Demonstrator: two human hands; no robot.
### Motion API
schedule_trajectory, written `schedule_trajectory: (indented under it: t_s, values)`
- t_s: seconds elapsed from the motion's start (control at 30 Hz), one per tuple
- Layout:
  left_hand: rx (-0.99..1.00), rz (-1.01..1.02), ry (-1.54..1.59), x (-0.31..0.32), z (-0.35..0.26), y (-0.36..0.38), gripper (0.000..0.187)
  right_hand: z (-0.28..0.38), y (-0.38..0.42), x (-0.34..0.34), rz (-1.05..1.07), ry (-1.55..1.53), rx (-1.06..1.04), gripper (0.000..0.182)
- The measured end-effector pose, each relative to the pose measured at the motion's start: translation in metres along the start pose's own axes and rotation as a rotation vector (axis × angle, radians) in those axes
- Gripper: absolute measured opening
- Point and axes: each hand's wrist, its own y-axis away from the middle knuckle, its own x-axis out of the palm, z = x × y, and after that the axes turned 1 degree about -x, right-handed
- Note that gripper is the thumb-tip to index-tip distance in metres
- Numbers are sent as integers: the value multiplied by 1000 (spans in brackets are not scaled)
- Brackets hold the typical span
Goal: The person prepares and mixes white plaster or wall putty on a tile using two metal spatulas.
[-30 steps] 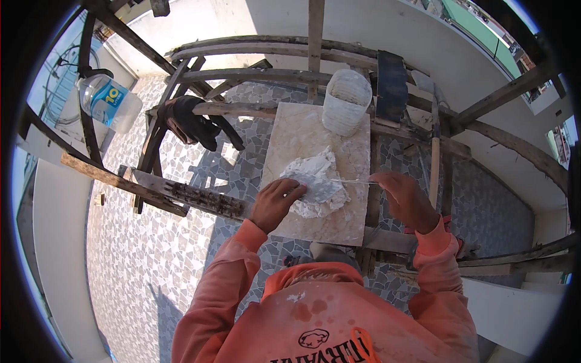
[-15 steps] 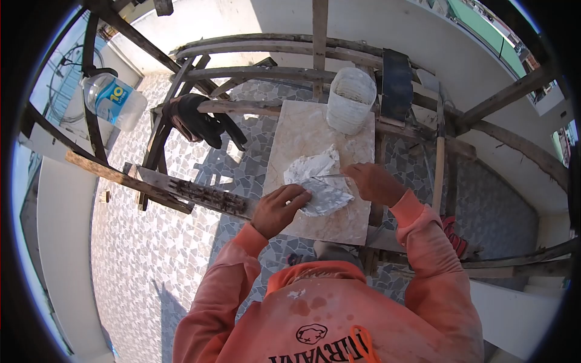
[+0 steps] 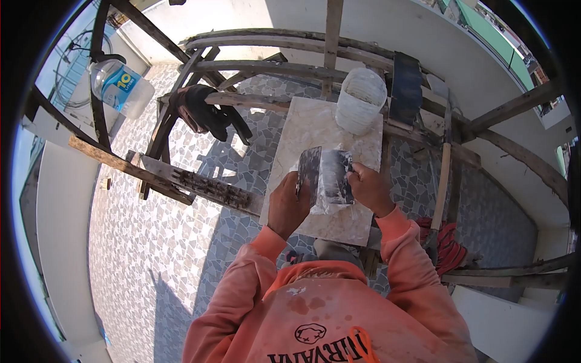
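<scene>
1. Left hand (image 3: 288, 206), frame centre, grips one putty blade (image 3: 308, 172).
2. Right hand (image 3: 369, 189) clamps a second blade (image 3: 339, 176) carrying white putty; scrape edge against edge, above the tile (image 3: 315, 130).

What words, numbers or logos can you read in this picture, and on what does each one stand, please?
"10": in yellow on the blue label of the large water bottle; the smaller word beneath it is too blurred to read.
Dark capital letters under a small logo on the orange sweatshirt: seen upside down and cut off by the frame edge, so not reliably readable.
Nothing else bears readable text.
</scene>
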Motion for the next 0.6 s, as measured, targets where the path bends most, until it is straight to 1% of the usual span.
schedule_trajectory:
  t_s: [0.03,0.07,0.1,0.13,0.17,0.27,0.37,0.4,0.53,0.6]
  values:
    - [1,5,0,7,-4,0,16,4,3,4,-21,23,-4,15]
    - [2,9,0,14,-7,1,16,6,6,9,-28,-33,-3,14]
    - [-60,85,17,18,-12,0,16,7,7,16,-36,-88,-3,14]
    - [-11,51,9,27,-10,2,14,10,9,22,-44,-143,-3,13]
    - [-6,44,1,33,-10,1,13,14,12,26,-59,-77,-22,12]
    - [17,48,-44,37,-4,-11,12,14,22,26,-139,-186,-89,10]
    - [-18,79,-87,34,8,-14,13,26,35,12,-115,-338,17,11]
    - [-32,96,-96,33,9,-15,14,21,34,9,-157,-296,27,12]
    - [-41,21,-52,25,-2,-8,15,4,23,8,-357,-164,41,19]
    - [-15,38,-63,20,-13,-4,15,0,17,16,-459,-134,56,21]
